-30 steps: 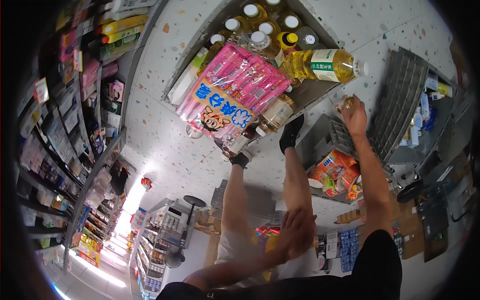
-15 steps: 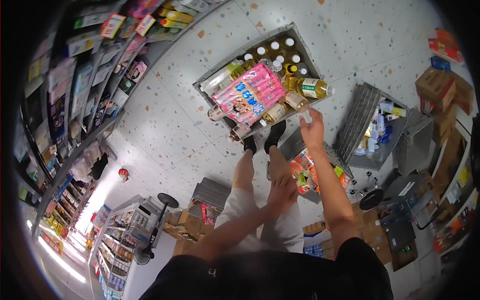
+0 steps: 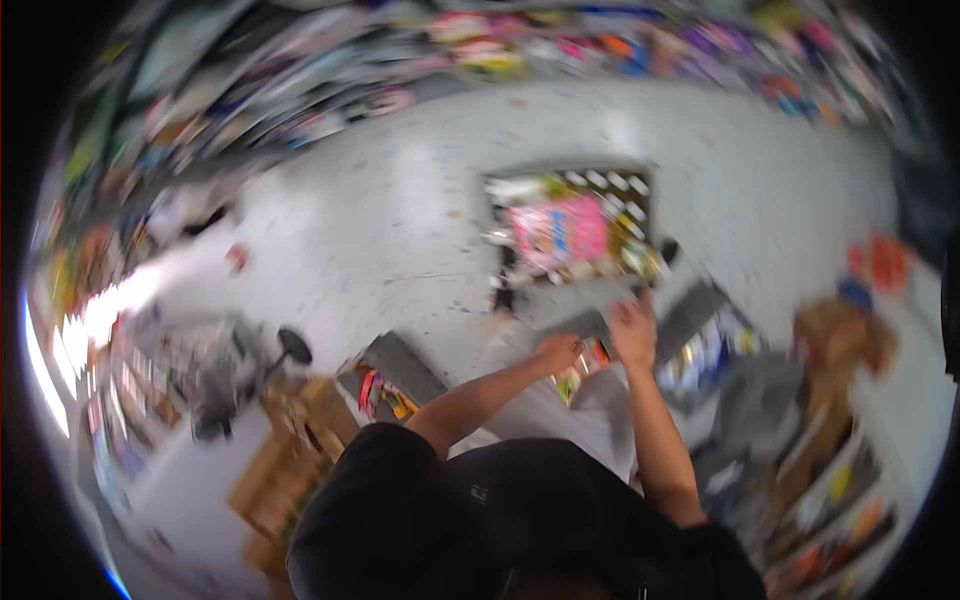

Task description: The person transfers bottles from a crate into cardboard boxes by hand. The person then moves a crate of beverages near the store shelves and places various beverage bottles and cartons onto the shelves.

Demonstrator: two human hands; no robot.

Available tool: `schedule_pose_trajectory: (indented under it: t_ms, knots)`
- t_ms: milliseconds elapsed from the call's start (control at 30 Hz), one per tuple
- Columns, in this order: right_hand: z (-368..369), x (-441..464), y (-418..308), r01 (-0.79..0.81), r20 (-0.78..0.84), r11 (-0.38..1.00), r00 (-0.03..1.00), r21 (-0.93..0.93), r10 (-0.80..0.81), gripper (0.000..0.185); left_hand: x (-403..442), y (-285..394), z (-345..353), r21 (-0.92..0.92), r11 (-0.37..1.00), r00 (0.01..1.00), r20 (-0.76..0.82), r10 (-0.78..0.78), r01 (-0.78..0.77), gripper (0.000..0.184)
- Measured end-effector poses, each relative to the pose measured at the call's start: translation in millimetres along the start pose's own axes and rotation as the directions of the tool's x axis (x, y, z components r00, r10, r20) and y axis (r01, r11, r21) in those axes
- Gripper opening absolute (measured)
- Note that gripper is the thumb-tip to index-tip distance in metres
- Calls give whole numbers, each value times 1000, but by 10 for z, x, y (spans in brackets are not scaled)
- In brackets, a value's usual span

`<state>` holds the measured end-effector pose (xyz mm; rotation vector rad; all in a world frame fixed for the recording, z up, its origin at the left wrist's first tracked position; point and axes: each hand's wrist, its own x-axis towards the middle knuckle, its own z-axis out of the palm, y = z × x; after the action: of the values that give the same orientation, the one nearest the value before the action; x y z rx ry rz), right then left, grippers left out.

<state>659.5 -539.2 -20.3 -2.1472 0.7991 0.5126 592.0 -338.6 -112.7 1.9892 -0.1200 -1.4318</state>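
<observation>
motion blur | shelves (image 3: 480, 50) smeared | white glare at left | soft sheen on floor (image 3: 415, 175) | dark fisheye corners

Single wide view from the head, forward-down onto the floor (image 3: 380, 230).

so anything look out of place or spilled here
Mildly odd: the pink pack lies across the top of the crate, while the bottles beside it seem upright. No visible spill on the floor; blur could hide damage.
</observation>
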Motion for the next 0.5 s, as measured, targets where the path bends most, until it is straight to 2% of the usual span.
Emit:
schedule_pose_trajectory:
  t_ms: [33, 67, 100, 133, 167, 200, 233, 300, 367, 433, 500]
  knots:
    - [124, 229, 465, 121, 93, 992, 988, 33, -123, 29, 33, -198, -129, -49, 995, 982, -168, -91, 84, 34]
    - [324, 553, 1010, -134, 214, 976, 972, 173, 96, 29, 19, -384, -377, -111, 980, 923, -333, -193, 165, 37]
    - [329, 824, 1231, 1, 243, 986, 969, 167, -42, 29, -93, -449, -619, -165, 961, 860, -431, -273, 223, 37]
    - [316, 1071, 1336, 175, 222, 982, 957, 71, -186, 28, -188, -429, -803, -364, 894, 725, -537, -431, 262, 37]
    - [14, 1119, 864, 8, 373, 994, 927, 108, -48, 30, -241, -394, -895, -544, 804, 580, -584, -568, 239, 38]
    - [-68, 1313, 846, 67, 416, 992, 903, 105, -106, 30, -185, -498, -867, -591, 773, 481, -621, -618, 231, 35]
    - [-209, 1438, 1030, 103, 440, 989, 887, 102, -138, 30, -218, -357, -783, -612, 759, 455, -623, -636, 222, 35]
    - [-557, 1886, 1362, 486, 441, 872, 796, -55, -415, 24, -236, 132, -755, -764, 644, 310, -604, -735, 40, 28]
    - [-783, 2428, 2084, 133, 485, 990, 862, 58, -144, 21, -256, 781, -609, -596, 799, 379, -723, -578, 82, 27]
    - [-1260, 2530, 1745, -201, 514, 977, 847, 78, 134, 26, 319, 878, 14, -401, 873, 539, -687, -487, 278, 25]
    - [-1501, 2642, 1373, -210, 401, 976, 899, 48, 174, 24, 578, 1085, 290, -702, 701, 666, -464, -584, 126, 27]
